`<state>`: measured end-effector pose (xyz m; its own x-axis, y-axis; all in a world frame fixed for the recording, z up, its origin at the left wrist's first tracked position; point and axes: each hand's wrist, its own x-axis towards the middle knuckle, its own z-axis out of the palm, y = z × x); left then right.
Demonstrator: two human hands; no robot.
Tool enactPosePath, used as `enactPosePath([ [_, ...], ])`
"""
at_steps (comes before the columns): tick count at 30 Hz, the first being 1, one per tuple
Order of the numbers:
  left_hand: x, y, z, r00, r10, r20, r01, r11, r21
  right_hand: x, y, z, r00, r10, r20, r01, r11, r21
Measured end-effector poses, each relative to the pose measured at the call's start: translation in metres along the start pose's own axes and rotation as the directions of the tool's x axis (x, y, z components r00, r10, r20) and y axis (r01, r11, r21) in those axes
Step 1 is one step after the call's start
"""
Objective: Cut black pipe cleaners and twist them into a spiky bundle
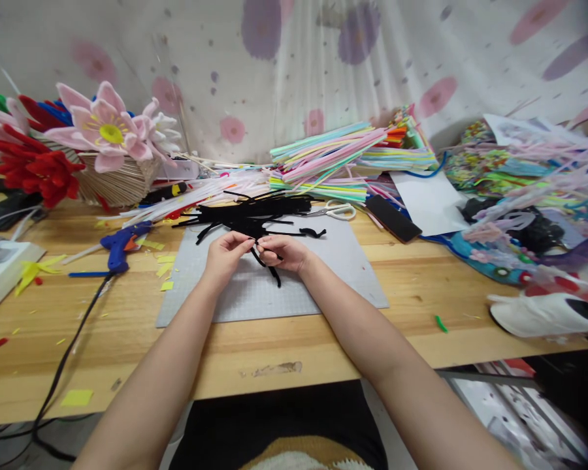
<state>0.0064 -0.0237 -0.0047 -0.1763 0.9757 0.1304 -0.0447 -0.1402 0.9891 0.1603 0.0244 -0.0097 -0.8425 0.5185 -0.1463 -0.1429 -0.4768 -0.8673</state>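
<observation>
- The gray mat (338,277) lay beneath my work.
- A black bundle (259,211) spread across its far edge.
- My left hand (225,256) and right hand (288,252) both pinched a black fuzzy piece (277,280) over the mat.
- It seemed light, soft, bendable; best held near its crossing.
- My fingers (271,243) hid that spot; one stem or several, I couldn't tell.

Beyond the left hand (228,254) lie fuzzy, matt black pipe cleaners (255,211); beyond the right hand (285,252), metal-bladed scissors (327,210) with plastic handles (340,207); beneath both, a matt cutting mat (338,277) on a grained wooden tabletop (255,349).
</observation>
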Motion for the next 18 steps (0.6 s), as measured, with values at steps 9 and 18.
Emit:
enactPosePath([
  [9, 0.006, 0.006, -0.009, 0.984, -0.069, -0.161, 0.054, 0.994, -0.094, 0.004, -0.002, 0.000, 0.927, -0.198, -0.317, 0.129, 0.966, -0.225],
  [18, 0.017, 0.008, -0.029, 0.875, -0.425, -0.234, 0.265, 0.823, -0.503, 0.015, 0.008, -0.020, 0.738, -0.582, -0.342, -0.060, 0.448, -0.892],
])
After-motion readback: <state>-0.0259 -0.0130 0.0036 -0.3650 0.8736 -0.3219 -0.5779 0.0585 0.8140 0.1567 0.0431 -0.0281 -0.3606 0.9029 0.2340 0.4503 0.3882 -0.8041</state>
